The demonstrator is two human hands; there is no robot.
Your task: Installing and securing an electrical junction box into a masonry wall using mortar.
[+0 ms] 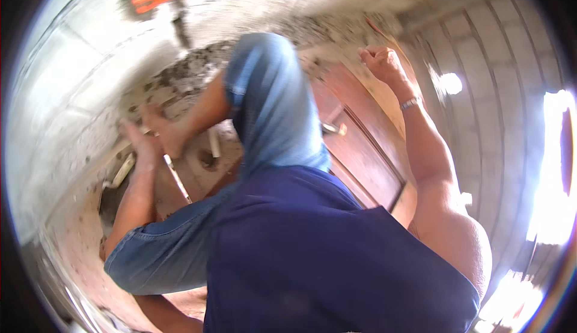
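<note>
While the view looks steeply down past a dark blue shirt and blue denim shorts, the entries run as follows.

Right hand (383,61): curled into a loose fist against the upper edge of the wooden door (366,146); fingers folded, whether they clasp the edge cannot be told. A metal bracelet (411,102) sits on the wrist.

Wooden door: reddish-brown, panelled, slanting from the right hand down toward the shirt; its lower part is hidden behind the body. A metal handle (333,128) shows mid-panel, well below the right hand.

Left hand (139,143): low at the left, blurred; grip cannot be made out. It overlaps a bare foot (165,131), so the two are hard to separate.

Floor (78,237): dusty, rubble along the wall; pale pipe pieces (123,171) lie just beside the left hand.

Wall (499,92): grey blocks, partly washed out by glare.
</note>
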